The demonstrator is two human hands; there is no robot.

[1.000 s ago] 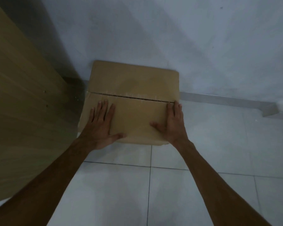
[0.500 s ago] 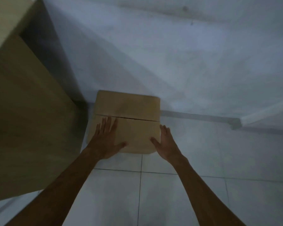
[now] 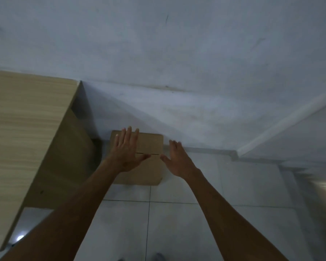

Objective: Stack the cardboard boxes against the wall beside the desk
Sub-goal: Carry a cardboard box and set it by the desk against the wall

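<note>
A closed brown cardboard box sits on the tiled floor, its back against the white wall and its left side near the wooden desk. A dark slit runs across its top between the flaps. My left hand is spread flat with straight fingers above the box's left half; I cannot tell whether it touches the top. My right hand is spread open just beyond the box's right edge, holding nothing. Only one box is in view.
The desk's side panel stands left of the box with a narrow dark gap between them. A grey skirting strip runs along the wall's foot. White floor tiles stretch toward me, and a wall corner juts out at the right.
The view has pulled back and upward, so the box looks smaller and farther. Both hands, earlier flat on the box's near half, now appear raised, and the right one is past the right edge.
</note>
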